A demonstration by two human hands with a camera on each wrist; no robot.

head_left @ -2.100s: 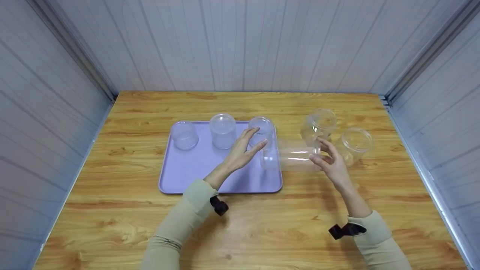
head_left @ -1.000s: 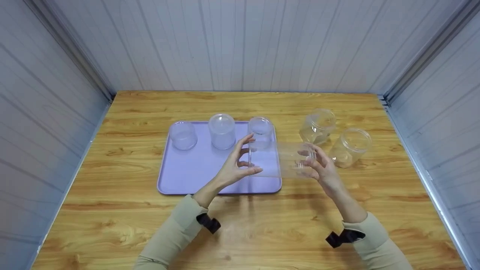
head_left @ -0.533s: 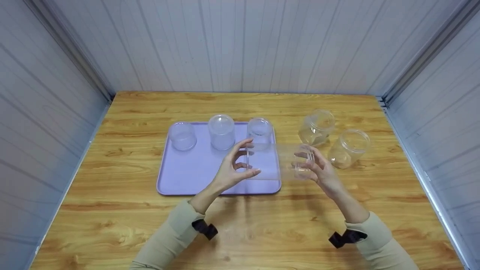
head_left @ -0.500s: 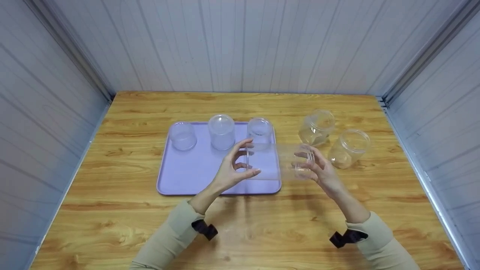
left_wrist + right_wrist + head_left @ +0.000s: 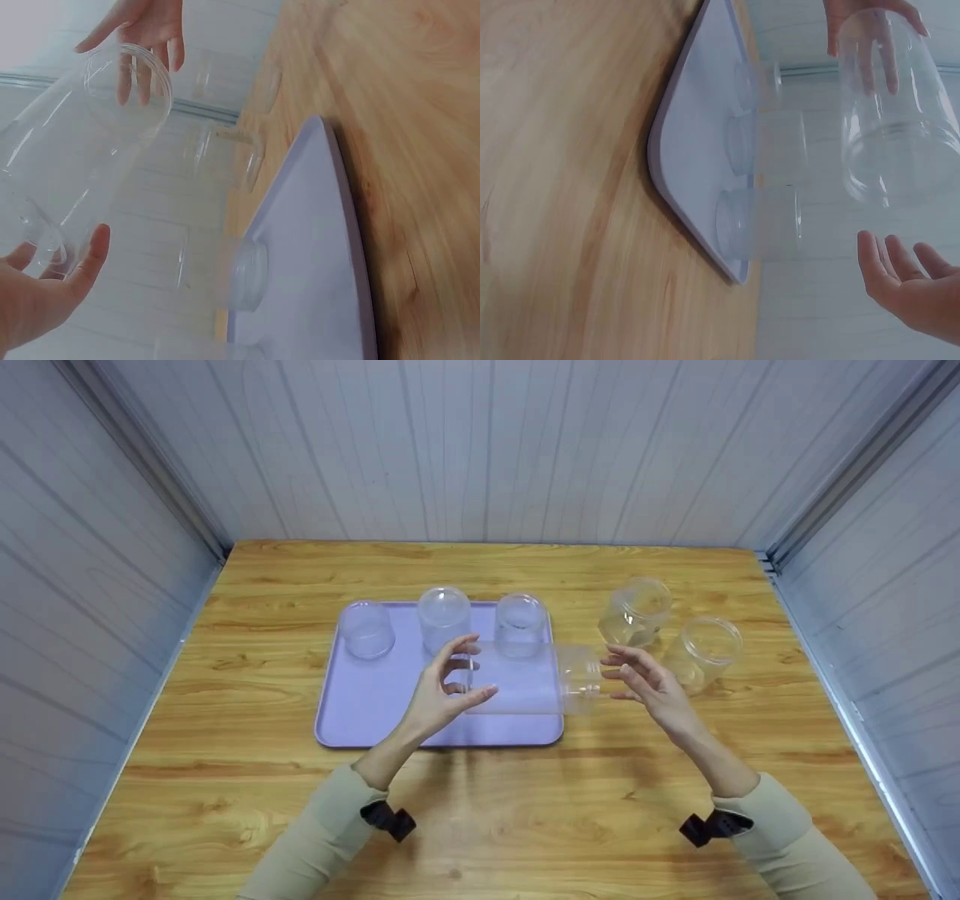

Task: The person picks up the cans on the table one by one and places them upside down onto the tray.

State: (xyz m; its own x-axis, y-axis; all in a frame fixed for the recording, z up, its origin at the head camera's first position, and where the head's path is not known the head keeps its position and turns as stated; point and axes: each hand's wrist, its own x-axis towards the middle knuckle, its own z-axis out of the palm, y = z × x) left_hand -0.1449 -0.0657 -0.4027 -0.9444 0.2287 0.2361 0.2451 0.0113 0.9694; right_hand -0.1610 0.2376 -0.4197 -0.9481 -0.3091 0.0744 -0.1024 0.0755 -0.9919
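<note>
A clear plastic jar (image 5: 525,681) lies sideways in the air above the right part of the purple tray (image 5: 367,709), its ringed mouth facing right. My left hand (image 5: 436,694) grips it round the base, thumb in front and fingers behind. Just off the mouth, my right hand (image 5: 660,697) has its fingers loosely bent; the right wrist view shows a gap between its fingertips and the jar (image 5: 896,112). Along the tray's back stand three more clear jars: left (image 5: 366,630), middle (image 5: 444,619) and right (image 5: 520,622). Their necks point down in the wrist views.
Two clear jars, a rear one (image 5: 636,611) and a nearer one (image 5: 703,652), stand mouth up on the wooden table (image 5: 525,817), right of the tray. Pale panels wall in the back and both sides; the back wall (image 5: 487,450) rises behind the table edge.
My left hand has taken hold of the jar's base, and the jar has shifted left. My right hand, earlier gripping the mouth end, has let go and drawn back to the right.
</note>
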